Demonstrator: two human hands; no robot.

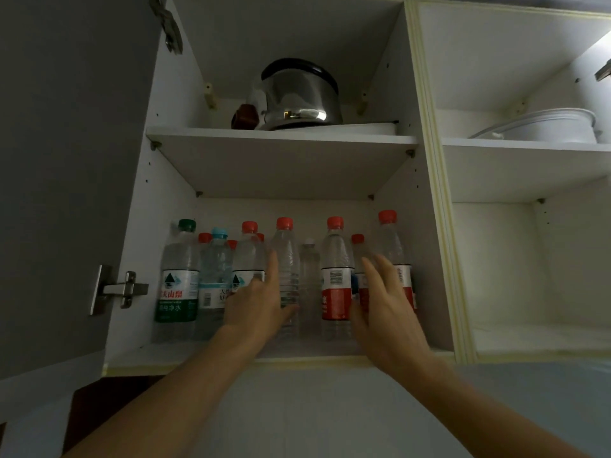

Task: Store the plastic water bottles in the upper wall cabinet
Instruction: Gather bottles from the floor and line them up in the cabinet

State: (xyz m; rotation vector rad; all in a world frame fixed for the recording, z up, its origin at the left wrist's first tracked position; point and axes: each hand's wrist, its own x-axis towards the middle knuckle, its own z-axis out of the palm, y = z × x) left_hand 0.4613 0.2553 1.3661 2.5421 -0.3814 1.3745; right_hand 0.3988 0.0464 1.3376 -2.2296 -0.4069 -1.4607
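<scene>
The plastic water bottles point(284, 279) stand upright in rows on the lower shelf point(185, 353) of the open upper wall cabinet point(426, 193). The left hand point(256, 302), fingers spread, rests against a clear red-capped bottle point(287, 266); the right hand point(385, 302), also spread and holding nothing, touches the red-labelled bottles point(335, 285). This looks like final tidying; next, nudge the bottles back and withdraw without toppling any

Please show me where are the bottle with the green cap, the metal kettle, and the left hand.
green-capped bottle point(178, 285): head view, on its white and green label.
metal kettle point(297, 97): head view, on its shiny steel body, upper shelf.
left hand point(256, 305): head view, on the back of the hand.
</scene>
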